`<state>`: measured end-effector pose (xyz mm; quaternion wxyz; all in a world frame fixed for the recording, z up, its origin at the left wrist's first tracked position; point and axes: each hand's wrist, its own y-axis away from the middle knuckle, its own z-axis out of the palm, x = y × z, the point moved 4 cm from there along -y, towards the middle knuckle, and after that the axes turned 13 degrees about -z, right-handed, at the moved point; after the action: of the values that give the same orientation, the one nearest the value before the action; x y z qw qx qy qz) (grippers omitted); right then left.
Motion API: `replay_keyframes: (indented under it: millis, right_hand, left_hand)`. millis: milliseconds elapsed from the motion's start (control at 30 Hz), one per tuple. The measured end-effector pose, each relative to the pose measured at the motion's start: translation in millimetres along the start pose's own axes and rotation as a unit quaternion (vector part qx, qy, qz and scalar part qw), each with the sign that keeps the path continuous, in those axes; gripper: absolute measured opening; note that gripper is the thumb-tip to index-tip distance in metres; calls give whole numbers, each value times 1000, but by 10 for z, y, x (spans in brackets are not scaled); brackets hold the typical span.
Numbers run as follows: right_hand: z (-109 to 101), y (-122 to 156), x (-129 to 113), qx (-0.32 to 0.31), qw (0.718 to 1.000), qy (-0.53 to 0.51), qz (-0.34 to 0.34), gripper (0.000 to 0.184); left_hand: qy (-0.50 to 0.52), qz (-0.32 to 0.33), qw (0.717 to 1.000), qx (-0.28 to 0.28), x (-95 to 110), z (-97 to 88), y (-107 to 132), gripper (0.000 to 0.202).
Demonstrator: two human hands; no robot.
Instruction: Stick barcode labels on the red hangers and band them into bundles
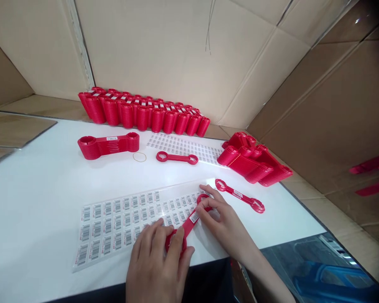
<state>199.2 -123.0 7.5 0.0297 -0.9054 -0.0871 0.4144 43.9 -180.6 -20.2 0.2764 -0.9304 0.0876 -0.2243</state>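
Note:
A red plastic bar with a ring at each end (189,225) lies slanted over the lower edge of a barcode label sheet (120,219). My left hand (159,256) grips its near ring, fingers laid across it and the thumb at its side. At the far ring, my right hand (219,219) has thumb and index finger closed on the bar beside a white barcode label (194,217). A second red double-ring bar (240,195), also labelled, rests just right of my right hand. Another such bar (177,158) lies farther back and shows no label.
A stack of red bars (112,145) stands at the back left beside a loose rubber band (139,157). Several bundled stacks (145,111) line the cardboard wall (164,50). More bundles (252,160) sit at right, partly over another label sheet (183,146).

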Motion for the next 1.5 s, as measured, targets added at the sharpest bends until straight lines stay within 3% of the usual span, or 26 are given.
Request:
replay_keyframes:
  millis: [700,1500]
  right_hand:
    - [55,17,-8,-11,1000,18,22,20]
    - [73,34,5,6,1000,21,-4,15]
  left_hand:
    - [1,8,1000,8,7,-9,-4,25]
    - [8,7,1000,3,-9,-23,-9,25]
